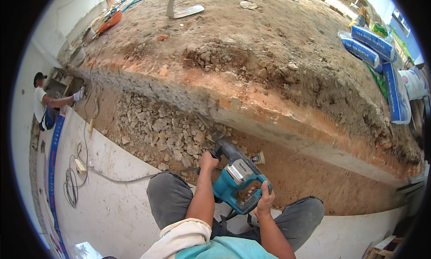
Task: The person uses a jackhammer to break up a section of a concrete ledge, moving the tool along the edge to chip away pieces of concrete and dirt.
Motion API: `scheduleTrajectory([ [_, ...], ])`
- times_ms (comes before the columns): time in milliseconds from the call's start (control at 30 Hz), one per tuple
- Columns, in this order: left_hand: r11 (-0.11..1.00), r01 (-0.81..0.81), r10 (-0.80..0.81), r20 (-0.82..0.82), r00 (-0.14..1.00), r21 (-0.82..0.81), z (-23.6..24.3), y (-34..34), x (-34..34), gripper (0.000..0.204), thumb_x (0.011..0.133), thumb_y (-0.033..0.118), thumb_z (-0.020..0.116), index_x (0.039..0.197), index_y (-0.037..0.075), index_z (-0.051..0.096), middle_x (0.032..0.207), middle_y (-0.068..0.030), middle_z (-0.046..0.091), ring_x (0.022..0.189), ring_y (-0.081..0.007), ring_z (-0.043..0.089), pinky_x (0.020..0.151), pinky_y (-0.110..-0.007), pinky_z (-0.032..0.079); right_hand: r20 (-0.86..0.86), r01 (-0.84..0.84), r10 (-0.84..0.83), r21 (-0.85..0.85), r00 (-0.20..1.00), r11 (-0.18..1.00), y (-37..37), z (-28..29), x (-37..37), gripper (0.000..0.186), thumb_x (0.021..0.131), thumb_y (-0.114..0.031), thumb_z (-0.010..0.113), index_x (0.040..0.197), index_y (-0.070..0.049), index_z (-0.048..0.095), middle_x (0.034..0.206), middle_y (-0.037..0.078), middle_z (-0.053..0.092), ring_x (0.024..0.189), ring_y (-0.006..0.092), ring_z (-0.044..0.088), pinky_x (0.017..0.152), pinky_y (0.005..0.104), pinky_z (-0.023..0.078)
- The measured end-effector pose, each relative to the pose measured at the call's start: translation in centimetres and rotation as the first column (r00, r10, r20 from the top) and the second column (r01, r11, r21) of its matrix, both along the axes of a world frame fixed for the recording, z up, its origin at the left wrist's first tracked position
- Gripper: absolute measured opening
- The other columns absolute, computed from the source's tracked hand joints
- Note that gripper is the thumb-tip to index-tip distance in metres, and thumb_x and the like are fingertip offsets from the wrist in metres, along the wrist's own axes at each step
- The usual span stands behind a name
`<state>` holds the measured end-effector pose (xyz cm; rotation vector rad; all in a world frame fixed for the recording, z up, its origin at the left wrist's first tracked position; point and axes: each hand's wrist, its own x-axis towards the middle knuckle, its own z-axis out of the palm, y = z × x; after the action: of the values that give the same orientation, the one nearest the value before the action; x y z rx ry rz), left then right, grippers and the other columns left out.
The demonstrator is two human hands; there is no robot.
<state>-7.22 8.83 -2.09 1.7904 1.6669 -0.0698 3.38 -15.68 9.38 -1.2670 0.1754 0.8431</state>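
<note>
I hold a teal and black demolition hammer across my bent legs. My left hand grips its black side handle near the front. My right hand is wrapped round the rear loop handle. The steel bit points away from me at the rough, chipped face of a long concrete edge; whether its tip touches it is too small to tell. Broken concrete chunks lie heaped below that edge, left of the bit. A small tub stands just right of the hammer.
A person sits at the left wall. A cable lies on the white board beside a blue strip. Blue sacks are piled upper right. A hoe and an orange wheelbarrow are on the dirt above.
</note>
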Motion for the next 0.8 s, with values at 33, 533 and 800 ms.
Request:
scheduleTrajectory([
  [33,1.0,0.008,-0.008,0.002,1.0,-0.003,-0.3,0.0,0.1,0.04,0.069,0.017,0.072,0.106,0.001,0.067,0.103,-0.0233,0.069,0.093,-0.042,0.066,0.083,-0.053,0.053,0.013,0.0,0.0,0.0,1.0,1.0,0.0,0.0,0.1,0.04,0.094,-0.039,0.066,0.106,-0.002,0.058,0.077,0.011,0.064,0.063,0.0197,0.064,0.056,0.0328,0.055],
  [533,0.998,0.028,-0.028,0.017,0.999,-0.05,7.8,-6.3,1.9,0.03,0.076,0.016,0.066,0.105,0.007,0.07,0.107,-0.019,0.071,0.104,-0.0371,0.066,0.092,-0.046,0.048,-0.055,0.125,-0.122,0.063,0.991,0.99,-7.2,2.0,-1.1,0.048,0.096,-0.051,0.059,0.102,-0.003,0.058,0.076,0.011,0.061,0.064,0.0228,0.062,0.057,0.0347,0.052],
  [800,0.995,0.095,-0.096,0.035,0.995,0.036,9.6,-7.6,1.7,0.026,0.074,0.014,0.066,0.1,0.008,0.07,0.1,-0.0183,0.071,0.101,-0.0364,0.067,0.089,-0.045,0.048,-0.091,0.099,-0.089,0.11,0.992,0.989,-8.8,3.0,-1.7,0.054,0.095,-0.057,0.056,0.099,-0.003,0.058,0.076,0.01,0.06,0.065,0.0224,0.061,0.058,0.0346,0.051],
])
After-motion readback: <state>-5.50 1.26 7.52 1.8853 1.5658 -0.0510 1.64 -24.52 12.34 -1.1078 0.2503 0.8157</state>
